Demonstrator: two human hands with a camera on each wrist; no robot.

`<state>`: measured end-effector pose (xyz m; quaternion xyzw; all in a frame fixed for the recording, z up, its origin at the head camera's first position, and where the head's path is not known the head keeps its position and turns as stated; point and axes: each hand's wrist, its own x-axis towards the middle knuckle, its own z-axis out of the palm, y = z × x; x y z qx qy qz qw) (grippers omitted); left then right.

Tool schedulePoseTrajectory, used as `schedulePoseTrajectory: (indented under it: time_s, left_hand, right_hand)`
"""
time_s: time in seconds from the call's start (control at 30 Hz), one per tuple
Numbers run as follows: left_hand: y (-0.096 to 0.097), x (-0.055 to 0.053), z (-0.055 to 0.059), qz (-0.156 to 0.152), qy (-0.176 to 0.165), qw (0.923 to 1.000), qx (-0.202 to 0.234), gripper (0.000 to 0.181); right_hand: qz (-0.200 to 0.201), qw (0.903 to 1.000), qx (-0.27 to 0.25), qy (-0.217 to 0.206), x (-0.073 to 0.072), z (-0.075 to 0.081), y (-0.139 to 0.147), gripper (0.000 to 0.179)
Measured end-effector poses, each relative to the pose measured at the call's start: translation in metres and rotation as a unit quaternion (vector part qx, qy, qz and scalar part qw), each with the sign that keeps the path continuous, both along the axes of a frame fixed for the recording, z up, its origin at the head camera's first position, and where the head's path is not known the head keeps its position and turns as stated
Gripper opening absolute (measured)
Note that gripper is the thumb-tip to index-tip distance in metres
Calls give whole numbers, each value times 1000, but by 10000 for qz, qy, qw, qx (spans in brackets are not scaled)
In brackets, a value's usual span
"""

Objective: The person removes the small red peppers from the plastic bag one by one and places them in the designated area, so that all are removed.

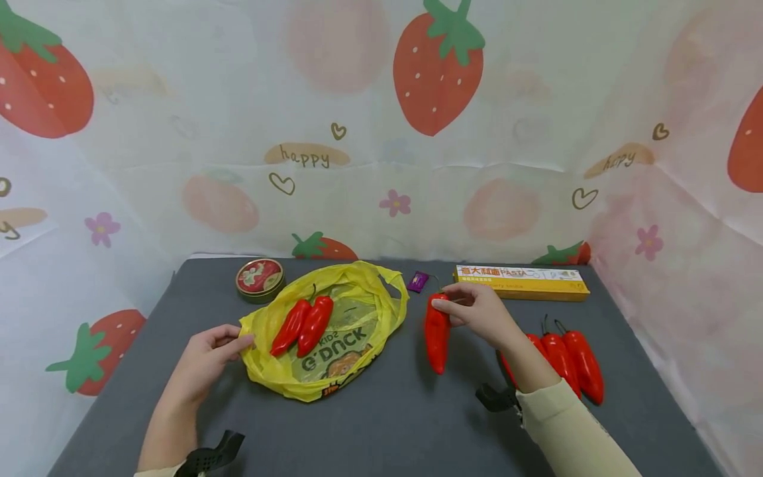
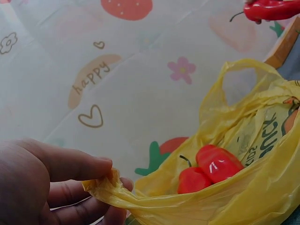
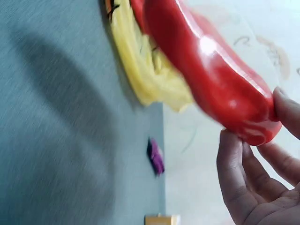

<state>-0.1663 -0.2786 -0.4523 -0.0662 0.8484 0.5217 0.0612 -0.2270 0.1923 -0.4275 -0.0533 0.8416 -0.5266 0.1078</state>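
My left hand (image 1: 208, 361) pinches the left rim of a yellow plastic bag (image 1: 381, 318) between thumb and fingers; the left wrist view shows the gathered edge in that grip. Two red chili peppers (image 1: 316, 324) lie inside the open bag, side by side. To the right of the bag, my right hand (image 1: 473, 308) holds another red pepper (image 1: 438, 338) by its stem end, tip pointing down. In the right wrist view this glossy pepper (image 3: 211, 70) is raised over the grey table, its shadow falling on the cloth.
Several red peppers (image 1: 581, 364) lie on the right, partly behind my right forearm. A yellow pasta box (image 1: 524, 289) sits at the back right. Behind the bag are a round red tin (image 1: 259, 278) and a small purple packet (image 1: 418, 281). A strawberry-print sheet (image 1: 381, 86) hangs behind the table.
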Motion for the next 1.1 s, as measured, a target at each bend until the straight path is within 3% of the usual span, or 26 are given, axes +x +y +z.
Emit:
schedulePoseTrajectory:
  time_s: [0.2, 0.47, 0.77, 1.1]
  left_hand:
    - [3, 0, 1, 50, -46, 10000, -9, 43]
    - [4, 0, 1, 84, -80, 9999, -28, 42]
    - [5, -1, 1, 91, -147, 9998, 17, 42]
    - [5, -1, 1, 93, -157, 9998, 19, 41]
  right_hand:
    - [-168, 9997, 155, -41, 4, -9, 25, 61]
    - [-249, 9943, 1038, 35, 13, -22, 53, 57]
    - [-217, 9822, 1775, 571, 25, -33, 66, 51]
    - [-249, 9687, 2302, 900, 28, -39, 72, 42]
